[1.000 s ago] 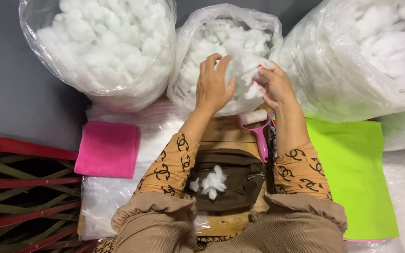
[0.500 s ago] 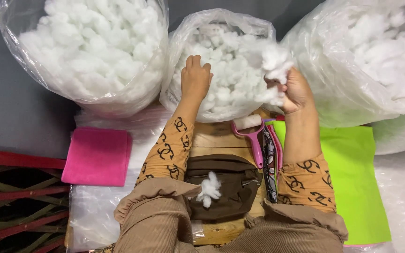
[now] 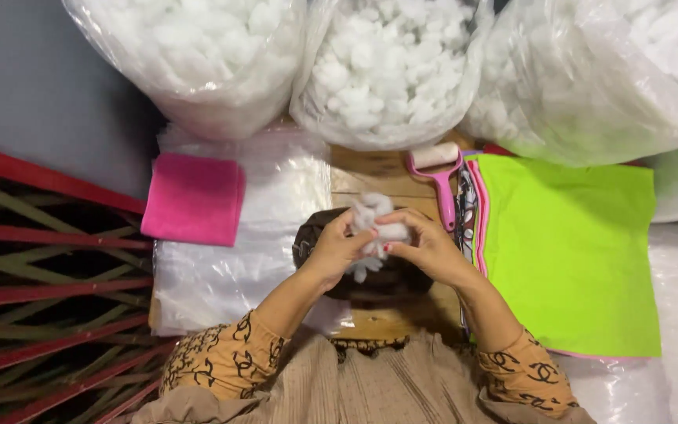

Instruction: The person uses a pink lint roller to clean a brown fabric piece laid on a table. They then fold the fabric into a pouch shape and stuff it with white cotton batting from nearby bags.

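Note:
Both my hands meet over a dark brown pouch (image 3: pixel 319 232) lying on a wooden board (image 3: pixel 370 177). My left hand (image 3: pixel 335 250) and my right hand (image 3: pixel 425 243) pinch a clump of white stuffing (image 3: pixel 377 220) between them, just above the pouch opening. The pouch is mostly hidden under my hands. Beyond the board stands a clear plastic bag of white stuffing (image 3: pixel 394 71), within arm's reach.
Two more clear bags of stuffing (image 3: pixel 198 55) (image 3: pixel 606 71) flank the middle one. A pink lint roller (image 3: pixel 437 177) lies on the board. Lime green fabric sheets (image 3: pixel 566 251) are stacked at the right, a pink cloth (image 3: pixel 194 198) and clear plastic bags (image 3: pixel 229 259) at the left. Red-framed slats (image 3: pixel 33 267) sit further left.
My hands have come back out of the middle bag with a clump of stuffing and now hold it over the dark pouch.

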